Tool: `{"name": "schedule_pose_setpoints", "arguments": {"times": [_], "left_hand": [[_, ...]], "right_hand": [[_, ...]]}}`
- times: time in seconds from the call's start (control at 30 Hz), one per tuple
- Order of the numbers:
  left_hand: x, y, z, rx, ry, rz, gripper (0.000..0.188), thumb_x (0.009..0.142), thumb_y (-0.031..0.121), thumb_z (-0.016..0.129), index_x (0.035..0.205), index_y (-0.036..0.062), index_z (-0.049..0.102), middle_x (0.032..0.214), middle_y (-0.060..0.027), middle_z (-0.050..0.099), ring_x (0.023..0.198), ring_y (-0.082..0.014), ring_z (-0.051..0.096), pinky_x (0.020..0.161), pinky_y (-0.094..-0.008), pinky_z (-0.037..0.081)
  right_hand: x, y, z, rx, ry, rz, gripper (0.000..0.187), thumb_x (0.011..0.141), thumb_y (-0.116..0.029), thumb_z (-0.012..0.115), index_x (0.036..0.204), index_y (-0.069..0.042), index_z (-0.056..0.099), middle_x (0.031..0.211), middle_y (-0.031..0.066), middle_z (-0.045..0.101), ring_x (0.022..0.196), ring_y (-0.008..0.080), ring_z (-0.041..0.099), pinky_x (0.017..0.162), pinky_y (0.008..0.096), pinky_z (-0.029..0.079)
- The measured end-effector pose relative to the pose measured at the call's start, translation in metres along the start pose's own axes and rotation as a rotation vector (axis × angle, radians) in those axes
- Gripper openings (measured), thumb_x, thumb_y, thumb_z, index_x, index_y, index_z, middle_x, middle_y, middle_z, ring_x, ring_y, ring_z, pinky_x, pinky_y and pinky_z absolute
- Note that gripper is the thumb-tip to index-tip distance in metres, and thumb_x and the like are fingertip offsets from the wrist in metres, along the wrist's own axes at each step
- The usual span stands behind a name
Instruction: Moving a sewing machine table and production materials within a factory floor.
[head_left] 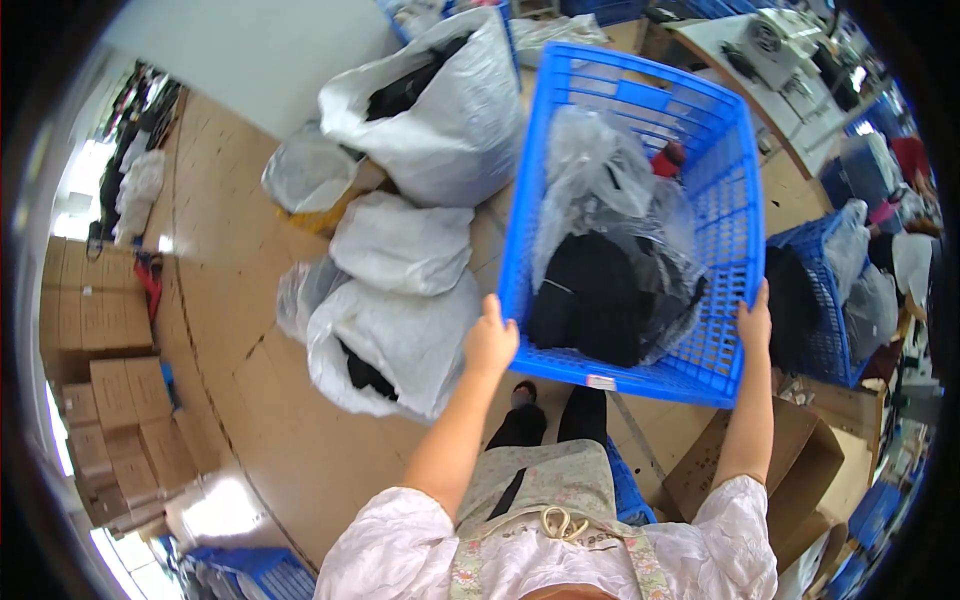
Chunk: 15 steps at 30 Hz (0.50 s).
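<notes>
A large blue plastic crate [520, 230] with slatted walls is in front of me, its open top toward me. My left hand [491, 338] grips its near left edge, the thumb resting up on the rim. On the right side, my right hand [755, 320] is closed round the crate's edge, fingers partly hidden behind the wall. Inside lie a bundle of black fabric [590, 300] and crumpled clear plastic bags [595, 155]. A small dark red item [668, 158] shows near the crate's right wall.
Stuffed white woven sacks [400, 335] stand on the tan floor to my left, a bigger sack [450, 130] beyond them. Cardboard boxes [115, 390] are stacked far left. Right of me are another filled blue crate [825, 300], an open carton [760, 460] and a sewing-machine table [735, 60].
</notes>
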<state>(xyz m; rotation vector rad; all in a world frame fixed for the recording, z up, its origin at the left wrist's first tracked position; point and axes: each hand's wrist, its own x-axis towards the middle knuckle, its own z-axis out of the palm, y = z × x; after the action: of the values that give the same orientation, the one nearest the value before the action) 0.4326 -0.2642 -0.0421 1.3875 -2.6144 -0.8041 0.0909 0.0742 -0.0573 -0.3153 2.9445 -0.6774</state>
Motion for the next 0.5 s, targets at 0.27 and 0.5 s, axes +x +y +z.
{"name": "schedule_pose_setpoints", "arguments": {"times": [0.27, 0.5], "left_hand": [[-0.145, -0.051, 0.002, -0.121, -0.006, -0.064, 0.050, 0.074, 0.017, 0.057, 0.117, 0.0045, 0.035, 0.068, -0.0211, 0.058, 0.061, -0.0402, 0.056, 0.056, -0.0501, 0.044], [-0.231, -0.109, -0.009, -0.085, 0.097, 0.074, 0.049, 0.075, 0.020, 0.054, 0.118, 0.0024, 0.038, 0.073, -0.0223, 0.058, 0.067, -0.0404, 0.057, 0.061, -0.0493, 0.045]], "right_hand": [[-0.127, 0.078, 0.000, -0.023, 0.036, -0.164, 0.062, 0.080, -0.011, 0.052, 0.134, -0.011, 0.022, 0.109, 0.0229, 0.054, 0.093, 0.0346, 0.057, 0.077, 0.0392, 0.045], [-0.212, 0.070, -0.018, 0.017, 0.004, -0.329, 0.055, 0.078, -0.014, 0.056, 0.126, -0.001, 0.034, 0.124, 0.0216, 0.042, 0.113, 0.0344, 0.043, 0.095, 0.0359, 0.034]]}}
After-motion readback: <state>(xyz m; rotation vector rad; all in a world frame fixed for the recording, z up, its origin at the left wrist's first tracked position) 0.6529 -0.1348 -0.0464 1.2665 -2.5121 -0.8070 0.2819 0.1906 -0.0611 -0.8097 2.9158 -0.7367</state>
